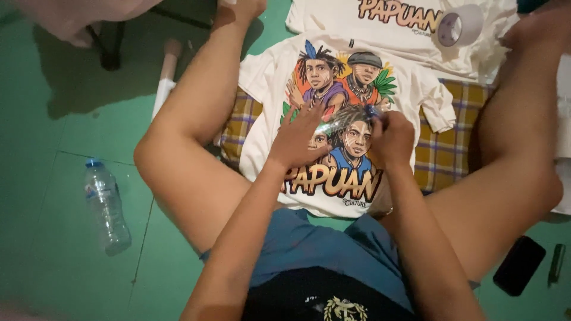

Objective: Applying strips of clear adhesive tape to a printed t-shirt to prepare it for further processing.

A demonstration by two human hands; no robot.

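Observation:
A white T-shirt [267, 77] with a colourful print of several cartoon figures lies flat between my legs on a checked cloth [446, 154]. My left hand [299, 138] rests flat on the print with fingers spread. My right hand [391, 138] pinches the edge of a clear transfer film [345, 122] that covers part of the print and lifts slightly off it.
A second printed white shirt [380, 24] lies beyond, with a roll of tape [458, 25] on it. A plastic water bottle [107, 205] lies on the green floor at left. A white tube [165, 80] lies further back. A dark phone [519, 265] sits at right.

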